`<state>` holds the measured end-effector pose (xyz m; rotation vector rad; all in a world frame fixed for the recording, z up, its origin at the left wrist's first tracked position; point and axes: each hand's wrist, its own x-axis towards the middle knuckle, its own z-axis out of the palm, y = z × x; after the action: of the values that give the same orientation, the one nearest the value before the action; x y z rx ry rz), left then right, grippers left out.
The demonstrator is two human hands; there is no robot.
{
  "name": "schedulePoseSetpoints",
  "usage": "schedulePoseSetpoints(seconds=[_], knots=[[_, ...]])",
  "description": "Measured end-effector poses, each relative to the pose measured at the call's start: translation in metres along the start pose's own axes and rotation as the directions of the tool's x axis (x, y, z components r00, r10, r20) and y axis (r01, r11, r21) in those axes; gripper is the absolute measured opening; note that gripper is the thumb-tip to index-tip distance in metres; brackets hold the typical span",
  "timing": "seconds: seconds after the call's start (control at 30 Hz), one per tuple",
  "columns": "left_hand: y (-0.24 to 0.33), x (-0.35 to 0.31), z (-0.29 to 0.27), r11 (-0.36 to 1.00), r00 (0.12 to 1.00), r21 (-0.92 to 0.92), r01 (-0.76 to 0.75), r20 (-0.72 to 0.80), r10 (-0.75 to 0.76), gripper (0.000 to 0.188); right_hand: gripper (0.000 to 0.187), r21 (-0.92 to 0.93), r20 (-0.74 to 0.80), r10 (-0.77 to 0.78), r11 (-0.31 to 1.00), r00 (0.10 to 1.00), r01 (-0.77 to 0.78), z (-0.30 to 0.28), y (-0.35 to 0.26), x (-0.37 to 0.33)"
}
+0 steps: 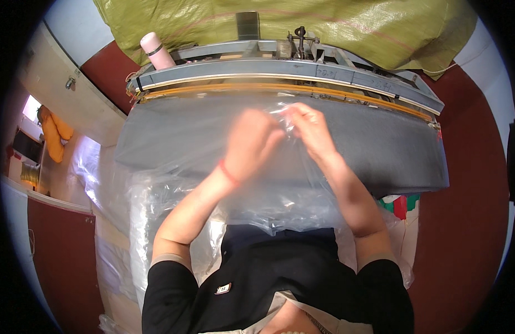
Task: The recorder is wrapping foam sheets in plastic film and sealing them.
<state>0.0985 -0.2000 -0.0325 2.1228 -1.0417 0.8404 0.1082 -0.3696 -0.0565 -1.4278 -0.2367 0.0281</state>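
Door, pale and flat with a metal latch (48, 64), stands at the left; past its opening, a bright orange soft bundle (57, 139). Next along, on the far side of the bench, a pink cylindrical flask with a dark band (155, 50), tilted against a blue-grey metal frame (229, 67). Thin, clear plastic film (277, 203) spreads in creases from the left across a dark grey, flat work surface (391, 142) and hangs over its near edge, before the person's waist. Left hand (252, 139), red band at the wrist, is over the middle of the surface, fingers curled; motion blur, so cannot tell whether it has hold of the film. Just to its right, the right hand (310, 128), thumb and fingers drawn together, pinching a gathered, shiny bit of film between the two hands. Behind, a black metal clamp-like fitting (301, 42) on the frame. Near right, below the surface's edge, red and green cloth (400, 206), partly hidden. Dark red panelling (463, 195) at the far right.
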Motion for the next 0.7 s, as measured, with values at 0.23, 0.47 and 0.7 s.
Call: schedulePoseSetpoints(seconds=[0.23, 0.47, 0.7], knots=[[0.009, -0.054, -0.024, 0.213, 0.367, -0.410, 0.887, 0.905, 0.214, 0.017, 0.027, 0.039, -0.754, -0.020, 0.997, 0.656, 0.074, -0.121, 0.008, -0.019], [-0.084, -0.105, -0.180, 0.327, -0.040, 0.175, 0.929, 0.924, -0.380, 0.017, 0.023, -0.861, -0.500, -0.651, 0.448, 0.572, -0.242, -0.322, 0.012, -0.121], [-0.190, -0.057, -0.359, 0.441, 0.374, 0.158, 0.884, 0.328, -0.868, 0.012, 0.031, -0.753, -0.650, -0.509, 0.530, 0.564, -0.390, -0.410, 0.020, -0.154]])
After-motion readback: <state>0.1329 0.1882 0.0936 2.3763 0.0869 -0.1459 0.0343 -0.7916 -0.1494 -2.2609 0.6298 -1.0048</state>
